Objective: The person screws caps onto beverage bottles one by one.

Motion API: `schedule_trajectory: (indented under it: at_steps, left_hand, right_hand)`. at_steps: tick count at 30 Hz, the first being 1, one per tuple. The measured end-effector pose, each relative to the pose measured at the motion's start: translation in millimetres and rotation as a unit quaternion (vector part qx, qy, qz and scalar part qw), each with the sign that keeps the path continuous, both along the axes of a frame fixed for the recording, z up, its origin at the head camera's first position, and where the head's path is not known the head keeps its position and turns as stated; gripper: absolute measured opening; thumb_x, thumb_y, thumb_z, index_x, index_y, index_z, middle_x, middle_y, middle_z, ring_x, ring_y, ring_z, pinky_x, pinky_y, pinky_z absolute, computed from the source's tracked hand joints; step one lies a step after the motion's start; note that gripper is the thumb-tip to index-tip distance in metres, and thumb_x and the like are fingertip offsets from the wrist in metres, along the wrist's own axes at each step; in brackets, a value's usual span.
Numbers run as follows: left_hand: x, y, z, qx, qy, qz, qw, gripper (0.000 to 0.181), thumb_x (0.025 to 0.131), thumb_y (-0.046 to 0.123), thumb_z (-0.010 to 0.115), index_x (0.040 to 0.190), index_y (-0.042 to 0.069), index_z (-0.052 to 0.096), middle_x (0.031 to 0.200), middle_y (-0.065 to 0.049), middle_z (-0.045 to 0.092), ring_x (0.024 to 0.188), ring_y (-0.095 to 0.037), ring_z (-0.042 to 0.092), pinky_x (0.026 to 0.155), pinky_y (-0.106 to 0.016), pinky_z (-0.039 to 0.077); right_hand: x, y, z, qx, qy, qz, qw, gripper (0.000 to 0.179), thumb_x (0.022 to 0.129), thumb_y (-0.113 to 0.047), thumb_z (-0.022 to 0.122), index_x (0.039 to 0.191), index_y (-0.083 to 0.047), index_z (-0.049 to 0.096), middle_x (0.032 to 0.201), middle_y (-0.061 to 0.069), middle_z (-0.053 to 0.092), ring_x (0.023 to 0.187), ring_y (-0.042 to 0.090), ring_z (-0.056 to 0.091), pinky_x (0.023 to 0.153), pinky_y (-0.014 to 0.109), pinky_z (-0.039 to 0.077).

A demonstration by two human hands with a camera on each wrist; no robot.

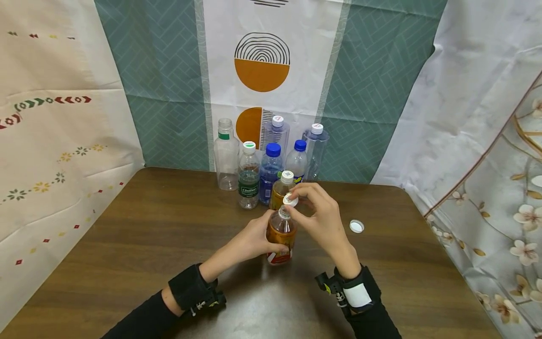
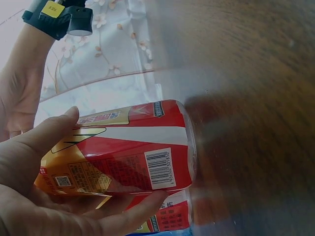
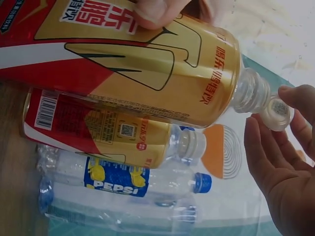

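My left hand [image 1: 256, 235] grips a red and gold drink bottle [image 1: 282, 233] that stands upright on the table. Its thumb lies across the front, and the left wrist view shows fingers along the barcode side [image 2: 160, 168]. Between the thumb and fingers of my right hand [image 1: 319, 214] is a white cap [image 1: 290, 199], held just above the bottle's mouth. In the right wrist view the cap [image 3: 276, 114] is tilted, with its inside showing, beside the bare threaded neck [image 3: 253, 91]. Whether cap and neck touch I cannot tell.
Close behind stands a similar capped bottle [image 1: 277, 193]. Further back are several clear bottles, among them a green-labelled one [image 1: 248, 181], an uncapped one [image 1: 226, 157] and a blue-capped Pepsi bottle [image 3: 115, 178]. A loose white cap [image 1: 356, 226] lies on the wooden table [image 1: 127, 245] at right.
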State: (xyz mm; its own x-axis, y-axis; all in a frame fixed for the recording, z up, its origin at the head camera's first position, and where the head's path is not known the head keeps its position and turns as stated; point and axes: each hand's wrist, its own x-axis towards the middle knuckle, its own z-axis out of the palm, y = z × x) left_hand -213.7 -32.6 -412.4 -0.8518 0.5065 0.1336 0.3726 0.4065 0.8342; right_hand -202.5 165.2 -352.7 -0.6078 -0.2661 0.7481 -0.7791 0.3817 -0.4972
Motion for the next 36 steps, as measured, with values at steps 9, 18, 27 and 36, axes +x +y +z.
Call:
schedule_trajectory:
  at_steps: [9, 18, 27, 36]
  left_hand:
    - [0.1, 1.6, -0.5, -0.003, 0.002, -0.001, 1.0, 0.087, 0.079, 0.019, 0.09, 0.147, 0.001, 0.039, 0.131, -0.016, 0.063, 0.115, -0.03, 0.065, 0.096, -0.046, 0.055]
    - [-1.1, 1.5, -0.5, -0.001, -0.011, -0.001, 0.9999, 0.088, 0.079, 0.022, 0.09, 0.148, 0.001, 0.038, 0.134, -0.017, 0.062, 0.118, -0.031, 0.064, 0.097, -0.047, 0.055]
    - [-1.7, 0.7, -0.9, 0.002, -0.007, -0.001, 1.0, 0.087, 0.079, 0.021, 0.09, 0.146, 0.001, 0.039, 0.132, -0.017, 0.062, 0.116, -0.031, 0.065, 0.096, -0.048, 0.055]
    - [-1.0, 0.4, -0.5, 0.001, -0.006, -0.001, 1.0, 0.088, 0.08, 0.021, 0.089, 0.148, 0.001, 0.038, 0.133, -0.017, 0.062, 0.116, -0.031, 0.065, 0.096, -0.047, 0.055]
  right_hand:
    - [-0.1, 3.4, -1.8, 0.027, -0.038, 0.015, 0.9988, 0.024, 0.084, -0.002, 0.082, 0.098, -0.01, 0.065, 0.115, 0.004, 0.069, 0.108, 0.019, 0.066, 0.091, 0.039, 0.059]
    - [-1.7, 4.9, -1.4, 0.07, -0.032, 0.007, 0.997, 0.024, 0.084, -0.004, 0.083, 0.098, -0.01, 0.065, 0.109, 0.002, 0.07, 0.101, 0.015, 0.066, 0.085, 0.038, 0.06]
    - [-1.8, 6.5, 0.4, 0.099, -0.017, 0.002, 0.995, 0.022, 0.084, -0.01, 0.084, 0.095, -0.014, 0.066, 0.108, -0.001, 0.071, 0.104, 0.015, 0.067, 0.084, 0.041, 0.06]
    - [-0.6, 7.8, 3.5, 0.112, -0.016, 0.015, 0.9935, 0.023, 0.084, -0.008, 0.084, 0.095, -0.014, 0.064, 0.112, 0.003, 0.07, 0.105, 0.016, 0.066, 0.084, 0.033, 0.059]
